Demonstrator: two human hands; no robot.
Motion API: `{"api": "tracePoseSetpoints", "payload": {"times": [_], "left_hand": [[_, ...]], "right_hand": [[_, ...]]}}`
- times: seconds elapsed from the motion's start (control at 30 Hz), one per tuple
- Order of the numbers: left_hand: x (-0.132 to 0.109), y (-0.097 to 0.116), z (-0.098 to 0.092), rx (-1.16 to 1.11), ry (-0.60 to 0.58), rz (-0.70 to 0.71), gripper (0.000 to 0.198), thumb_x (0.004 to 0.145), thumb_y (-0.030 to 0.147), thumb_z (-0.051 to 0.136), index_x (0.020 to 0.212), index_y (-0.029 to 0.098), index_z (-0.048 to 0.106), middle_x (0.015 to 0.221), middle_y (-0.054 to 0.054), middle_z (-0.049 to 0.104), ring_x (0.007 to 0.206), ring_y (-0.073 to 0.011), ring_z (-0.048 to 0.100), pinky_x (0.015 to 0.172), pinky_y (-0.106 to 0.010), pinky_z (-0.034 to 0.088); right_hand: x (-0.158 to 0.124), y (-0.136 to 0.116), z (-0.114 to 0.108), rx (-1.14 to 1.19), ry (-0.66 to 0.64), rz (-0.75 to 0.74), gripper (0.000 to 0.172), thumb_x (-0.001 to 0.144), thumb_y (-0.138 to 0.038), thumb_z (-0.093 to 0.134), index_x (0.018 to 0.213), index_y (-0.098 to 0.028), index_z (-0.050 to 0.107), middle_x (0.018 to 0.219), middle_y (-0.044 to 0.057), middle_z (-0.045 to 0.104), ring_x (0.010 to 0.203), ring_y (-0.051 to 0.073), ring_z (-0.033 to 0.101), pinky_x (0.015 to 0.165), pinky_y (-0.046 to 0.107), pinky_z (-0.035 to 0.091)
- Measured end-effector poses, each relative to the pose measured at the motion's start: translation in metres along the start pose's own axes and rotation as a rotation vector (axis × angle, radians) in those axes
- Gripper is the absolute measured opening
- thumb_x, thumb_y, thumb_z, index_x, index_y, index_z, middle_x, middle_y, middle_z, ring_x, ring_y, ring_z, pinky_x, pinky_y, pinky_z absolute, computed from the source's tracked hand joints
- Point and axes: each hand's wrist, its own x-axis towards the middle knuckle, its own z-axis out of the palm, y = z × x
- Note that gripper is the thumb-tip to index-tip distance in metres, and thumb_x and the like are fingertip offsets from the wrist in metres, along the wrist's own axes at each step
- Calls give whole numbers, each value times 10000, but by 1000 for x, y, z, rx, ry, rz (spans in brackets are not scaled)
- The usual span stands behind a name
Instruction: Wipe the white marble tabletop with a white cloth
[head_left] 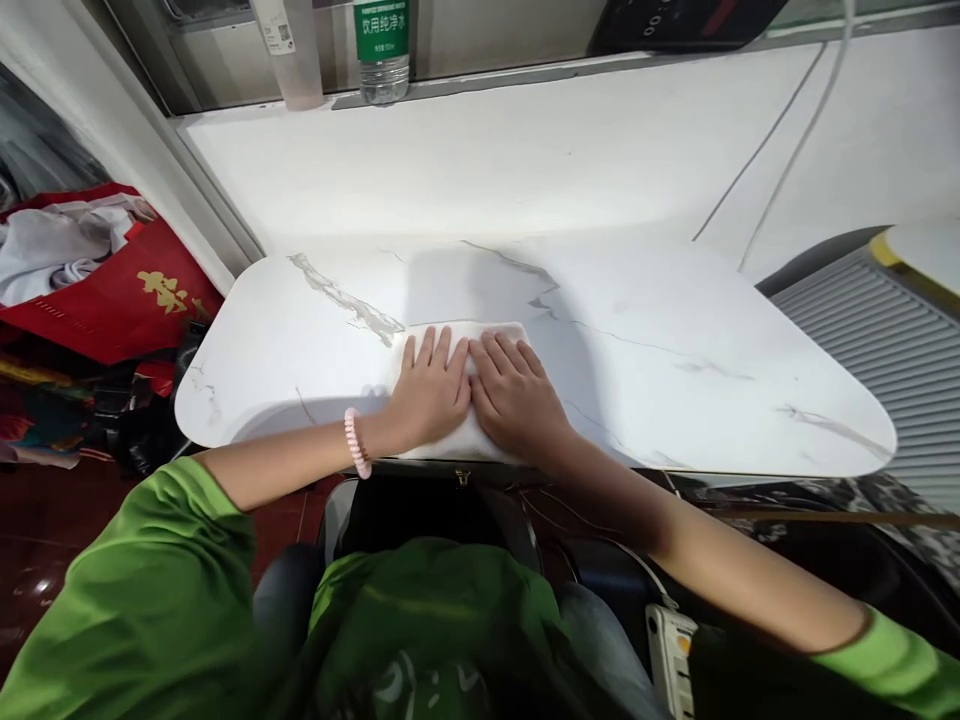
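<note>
A folded white cloth (461, 432) lies flat near the front edge of a white marble-patterned table (660, 390). My left hand (431, 388) rests palm down on the left part of the cloth, fingers stretched forward; a pink beaded bracelet (356, 442) circles that wrist. Beside it my right hand (517, 395) presses flat on the right part, its fingers also extended. The two hands nearly touch at the thumbs and index fingers. Much of the cloth is hidden beneath them, and neither hand grips it.
On the ledge behind stand a water bottle (384, 60), a clear plastic cup (294, 55) and a dark device with a display (682, 25). A red bag (112, 290) with white fabric is at the left. Cables (799, 150) hang at the right, and a power strip (670, 660) lies below.
</note>
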Motion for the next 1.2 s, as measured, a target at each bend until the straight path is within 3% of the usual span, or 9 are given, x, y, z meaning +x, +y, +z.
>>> {"api": "tracePoseSetpoints", "payload": {"times": [0.07,0.17,0.5,0.57,0.67,0.8,0.9,1.07,1.2], "left_hand": [[1,8,1,2,-16,26,568,990,271,303,1512,56,367,1614,-189,289,1516,-329,194,1248,-503,138],[24,7,2,-3,-21,50,562,986,258,316,1512,69,372,1608,-175,309,1511,-326,212,1244,-502,151],[186,-32,6,22,23,28,522,995,182,298,1501,108,404,1599,-114,356,1492,-249,288,1235,-436,171],[204,-36,6,18,33,15,521,991,174,293,1495,135,418,1595,-93,371,1486,-228,302,1233,-415,182],[212,-38,6,20,46,9,519,995,170,286,1496,139,421,1593,-88,375,1483,-221,308,1230,-412,191],[197,-29,6,23,63,1,513,1009,191,284,1502,129,410,1595,-103,366,1486,-227,303,1231,-431,191],[174,-5,9,31,66,-5,512,1016,211,281,1506,133,405,1599,-105,358,1487,-237,301,1233,-448,187],[128,73,18,6,6,4,541,1025,267,268,1529,92,358,1616,-138,309,1510,-283,239,1239,-490,168],[107,144,29,-51,-70,128,580,1020,311,291,1542,59,320,1628,-160,268,1517,-320,197,1242,-520,156]], "right_hand": [[-8,3,-4,-7,-4,16,567,962,-286,281,1474,-112,451,1528,156,460,1451,286,361,1175,510,274],[7,16,-3,-13,-2,44,565,952,-258,281,1456,-76,462,1515,173,473,1434,306,382,1165,530,281],[152,92,17,44,22,171,532,936,-177,289,1391,-10,509,1488,208,492,1411,306,399,1178,512,248],[167,99,19,54,26,210,533,933,-176,296,1392,-13,513,1488,200,496,1420,300,393,1185,505,242],[174,103,20,62,31,218,540,935,-178,303,1411,-17,500,1499,190,487,1432,296,382,1189,502,238],[157,103,15,51,9,177,546,952,-189,300,1442,-19,470,1528,191,447,1447,294,363,1198,490,229],[124,106,5,27,3,138,547,966,-210,286,1445,-16,466,1528,197,444,1442,295,373,1201,488,235],[32,132,-18,-10,39,51,554,972,-244,261,1423,-33,504,1494,180,496,1420,290,416,1192,493,292],[-49,171,-37,-50,63,89,556,970,-276,287,1430,-51,502,1497,181,492,1422,299,417,1194,518,315]]}}
